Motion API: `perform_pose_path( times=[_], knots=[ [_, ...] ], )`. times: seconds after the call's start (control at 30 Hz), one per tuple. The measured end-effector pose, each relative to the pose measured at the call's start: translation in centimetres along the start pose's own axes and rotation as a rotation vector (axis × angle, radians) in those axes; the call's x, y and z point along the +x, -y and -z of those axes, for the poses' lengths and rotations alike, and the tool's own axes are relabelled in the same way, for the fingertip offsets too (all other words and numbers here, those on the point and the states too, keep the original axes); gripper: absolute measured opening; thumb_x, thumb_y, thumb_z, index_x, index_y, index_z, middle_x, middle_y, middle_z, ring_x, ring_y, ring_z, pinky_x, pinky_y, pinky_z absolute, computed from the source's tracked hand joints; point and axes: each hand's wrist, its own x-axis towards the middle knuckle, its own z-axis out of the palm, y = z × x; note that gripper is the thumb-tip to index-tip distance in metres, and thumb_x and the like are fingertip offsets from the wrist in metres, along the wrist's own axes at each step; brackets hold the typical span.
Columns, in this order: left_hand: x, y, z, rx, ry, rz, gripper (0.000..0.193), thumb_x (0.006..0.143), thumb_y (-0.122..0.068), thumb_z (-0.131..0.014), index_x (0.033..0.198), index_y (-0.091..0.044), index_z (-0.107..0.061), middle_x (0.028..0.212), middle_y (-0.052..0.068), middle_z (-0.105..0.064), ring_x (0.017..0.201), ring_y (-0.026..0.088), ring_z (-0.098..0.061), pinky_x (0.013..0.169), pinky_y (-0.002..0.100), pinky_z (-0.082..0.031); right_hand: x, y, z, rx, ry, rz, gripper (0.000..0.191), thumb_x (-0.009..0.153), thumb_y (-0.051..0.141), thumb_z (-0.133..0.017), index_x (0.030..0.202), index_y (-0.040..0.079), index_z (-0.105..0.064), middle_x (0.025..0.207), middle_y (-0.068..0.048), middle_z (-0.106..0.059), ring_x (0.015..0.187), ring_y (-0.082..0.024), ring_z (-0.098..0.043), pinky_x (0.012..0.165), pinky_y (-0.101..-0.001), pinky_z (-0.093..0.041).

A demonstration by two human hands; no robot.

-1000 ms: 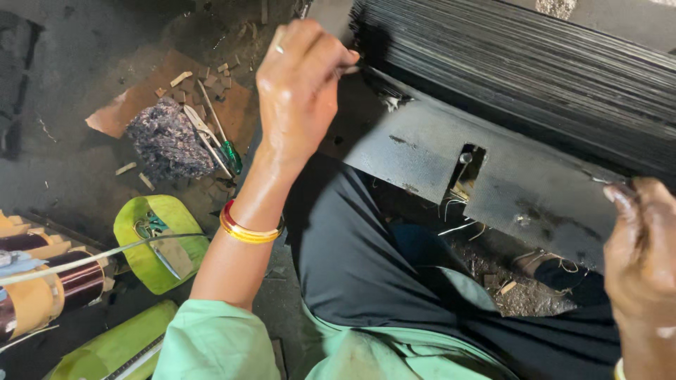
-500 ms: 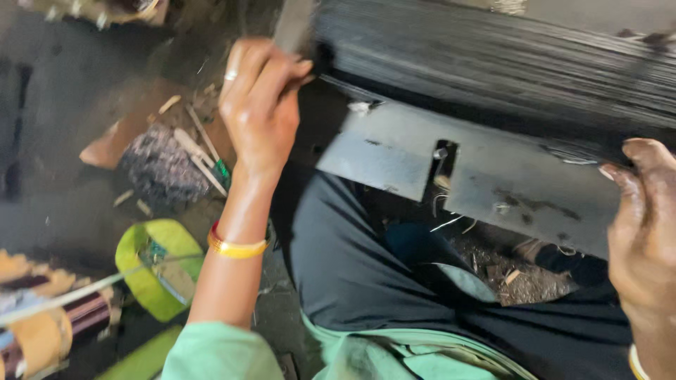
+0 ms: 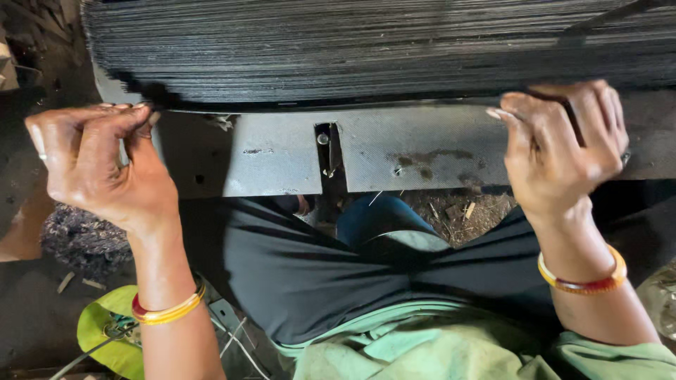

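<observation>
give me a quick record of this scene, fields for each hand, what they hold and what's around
left hand: left hand pinches the left end of the thin dark metal sheet
right hand: right hand grips the same sheet's right end
stack: tall stack of thin dark metal sheets directly behind the held sheet
bracket: grey metal plate with a central slot below the stack
wrists: yellow and red bangles on both
floor: yellow-green plastic spool at lower left
</observation>
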Motion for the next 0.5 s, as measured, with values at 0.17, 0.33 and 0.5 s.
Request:
perform_pose_path(
  times=[0.17, 0.33, 0.5],
  knots=[
    [-0.4, -0.3, -0.6, 0.069, -0.036, -0.008, 0.025, 0.077, 0.014, -0.087, 0.093, 0.0, -0.075, 0.095, 0.007, -0.064, 0.099, 0.021, -0.065, 0.081, 0.029, -0.049, -1.0, -1.1, -1.6, 0.006, -0.12, -0.014, 0.017, 0.083, -0.001, -0.089, 0.097, 0.004, -0.08, 0.101, -0.013, -0.058, 0.095, -0.029, -0.056, 0.077, -0.0369, -0.043],
    [-1.0, -0.2, -1.6, 0.079, -0.09, -0.008, 0.026, 0.08, 0.014, -0.087, 0.096, -0.003, -0.075, 0.099, 0.007, -0.062, 0.097, 0.021, -0.064, 0.082, 0.03, -0.049, -2.1, -1.6, -1.9, 0.015, -0.085, -0.087, 0.017, 0.089, -0.005, -0.084, 0.098, 0.004, -0.072, 0.104, -0.01, -0.058, 0.098, -0.027, -0.054, 0.081, -0.0368, -0.04],
    [-0.8, -1.3, -1.8, 0.072, -0.083, 0.044, 0.026, 0.078, 0.011, -0.085, 0.097, -0.005, -0.076, 0.099, 0.005, -0.063, 0.101, 0.02, -0.063, 0.084, 0.031, -0.05, -1.7, -2.0, -2.6, 0.031, -0.146, -0.042, 0.025, 0.098, 0.004, -0.087, 0.087, 0.002, -0.065, 0.106, -0.009, -0.059, 0.098, -0.027, -0.053, 0.084, -0.0398, -0.042]
  ],
)
